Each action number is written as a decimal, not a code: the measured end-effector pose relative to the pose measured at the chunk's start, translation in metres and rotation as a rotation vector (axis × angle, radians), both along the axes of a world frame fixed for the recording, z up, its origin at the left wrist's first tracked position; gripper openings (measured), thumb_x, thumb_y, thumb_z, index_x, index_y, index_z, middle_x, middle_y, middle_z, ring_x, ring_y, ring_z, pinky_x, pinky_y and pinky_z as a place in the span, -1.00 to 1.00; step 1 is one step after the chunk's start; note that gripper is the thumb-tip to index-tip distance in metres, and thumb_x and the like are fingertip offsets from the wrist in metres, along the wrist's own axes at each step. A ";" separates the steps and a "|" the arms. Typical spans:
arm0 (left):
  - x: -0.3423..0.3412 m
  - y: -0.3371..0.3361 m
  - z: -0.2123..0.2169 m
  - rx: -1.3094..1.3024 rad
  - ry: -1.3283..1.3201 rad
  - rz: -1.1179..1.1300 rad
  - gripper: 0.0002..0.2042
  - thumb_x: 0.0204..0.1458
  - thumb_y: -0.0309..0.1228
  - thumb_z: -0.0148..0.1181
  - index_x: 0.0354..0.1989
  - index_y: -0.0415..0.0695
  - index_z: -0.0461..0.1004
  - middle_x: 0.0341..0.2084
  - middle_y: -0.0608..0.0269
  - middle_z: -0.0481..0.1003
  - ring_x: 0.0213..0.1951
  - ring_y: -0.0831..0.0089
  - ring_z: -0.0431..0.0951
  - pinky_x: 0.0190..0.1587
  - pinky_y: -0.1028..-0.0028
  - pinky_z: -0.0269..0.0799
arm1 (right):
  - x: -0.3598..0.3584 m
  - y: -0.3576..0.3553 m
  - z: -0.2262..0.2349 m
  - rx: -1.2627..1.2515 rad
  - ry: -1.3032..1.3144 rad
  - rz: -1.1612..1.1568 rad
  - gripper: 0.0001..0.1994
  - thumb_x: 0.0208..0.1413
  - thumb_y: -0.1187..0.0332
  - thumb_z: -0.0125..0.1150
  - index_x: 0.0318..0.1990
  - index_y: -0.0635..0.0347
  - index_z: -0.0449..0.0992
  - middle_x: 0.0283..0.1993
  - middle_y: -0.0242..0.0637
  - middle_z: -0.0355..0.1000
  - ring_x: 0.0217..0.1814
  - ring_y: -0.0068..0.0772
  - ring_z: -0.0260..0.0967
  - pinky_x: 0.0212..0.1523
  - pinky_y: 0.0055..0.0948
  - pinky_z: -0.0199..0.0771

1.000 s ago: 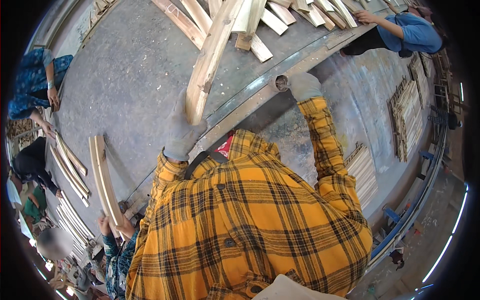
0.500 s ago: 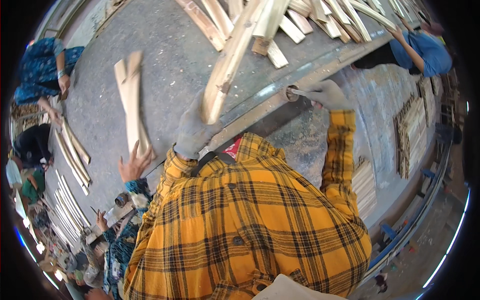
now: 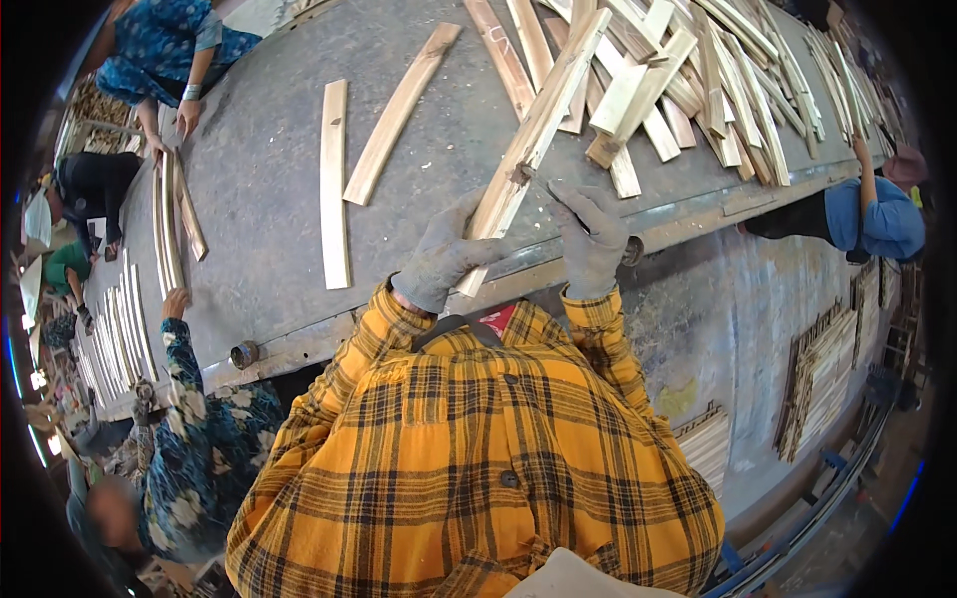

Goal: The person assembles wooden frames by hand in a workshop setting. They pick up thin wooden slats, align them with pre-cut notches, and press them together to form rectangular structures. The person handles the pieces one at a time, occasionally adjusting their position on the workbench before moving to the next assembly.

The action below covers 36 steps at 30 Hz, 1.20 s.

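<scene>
Our left hand [image 3: 446,257], in a grey work glove, is wrapped around the near end of a long pale wooden slat [image 3: 533,140], fingers curled over it right at the near edge of the grey bench [image 3: 259,189]. The slat runs away from us and to the right, its far end lying over the jumbled pile of wood offcuts [image 3: 688,90] that covers the far right part of the bench. Our right hand [image 3: 590,239], also gloved, sits just beside the slat on its right, fingers spread and pointing up toward the pile, palm flat on the bench edge; it pinches nothing that we can see. Two loose slats [image 3: 335,184] lie apart on the bare surface to the left. At the bench's left end, a person in a blue patterned top [image 3: 159,45] touches a bundle of thin strips [image 3: 169,214], while another person in a floral sleeve [image 3: 184,359] reaches up to the bench edge. On the right, a person in a blue shirt [image 3: 882,214] leans toward the pile.
</scene>
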<state>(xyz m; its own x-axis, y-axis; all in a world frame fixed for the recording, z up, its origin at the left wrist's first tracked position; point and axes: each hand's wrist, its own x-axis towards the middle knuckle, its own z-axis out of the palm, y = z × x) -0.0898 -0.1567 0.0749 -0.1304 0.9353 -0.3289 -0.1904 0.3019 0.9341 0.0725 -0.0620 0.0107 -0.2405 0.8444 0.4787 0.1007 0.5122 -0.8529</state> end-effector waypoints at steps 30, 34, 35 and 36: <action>-0.029 -0.022 -0.032 -0.018 0.803 0.118 -0.21 -0.28 -0.35 0.27 0.24 -0.26 0.14 -0.46 0.08 0.46 -0.68 0.49 0.44 -0.68 0.52 0.35 | -0.013 0.004 0.012 0.403 -0.470 0.053 -0.66 -0.20 0.52 0.25 -0.19 -0.09 0.58 -0.35 -0.42 0.43 -0.32 -0.27 0.39 -0.37 -0.36 0.43; -0.030 -0.025 -0.033 0.009 0.864 0.112 -0.21 -0.28 -0.31 0.26 0.24 -0.27 0.14 -0.46 0.01 0.48 -0.62 0.41 0.50 -0.58 0.47 0.41 | -0.016 0.008 0.010 0.503 -0.518 0.066 -0.66 -0.20 0.49 0.23 -0.18 -0.11 0.58 -0.36 -0.45 0.41 -0.33 -0.29 0.38 -0.40 -0.36 0.41; -0.029 -0.025 -0.031 0.004 0.883 0.105 -0.20 -0.28 -0.30 0.26 0.24 -0.28 0.14 -0.46 0.00 0.49 -0.61 0.39 0.51 -0.56 0.46 0.43 | -0.016 0.011 0.007 0.506 -0.537 0.056 -0.65 -0.20 0.49 0.23 -0.18 -0.11 0.57 -0.36 -0.45 0.41 -0.33 -0.29 0.38 -0.40 -0.36 0.41; -0.029 -0.026 -0.030 -0.002 0.902 0.099 -0.20 -0.28 -0.29 0.26 0.24 -0.28 0.14 -0.46 -0.02 0.49 -0.60 0.36 0.52 -0.53 0.44 0.45 | -0.016 0.014 0.005 0.508 -0.555 0.045 -0.65 -0.19 0.49 0.22 -0.18 -0.11 0.57 -0.36 -0.46 0.40 -0.33 -0.29 0.37 -0.40 -0.37 0.41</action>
<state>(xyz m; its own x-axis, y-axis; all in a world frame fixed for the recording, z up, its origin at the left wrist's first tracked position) -0.1186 -0.1824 0.0450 -0.4189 0.9057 -0.0644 0.5878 0.3245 0.7411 0.0562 -0.0483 0.0162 -0.5892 0.5354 0.6051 0.4166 0.8430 -0.3403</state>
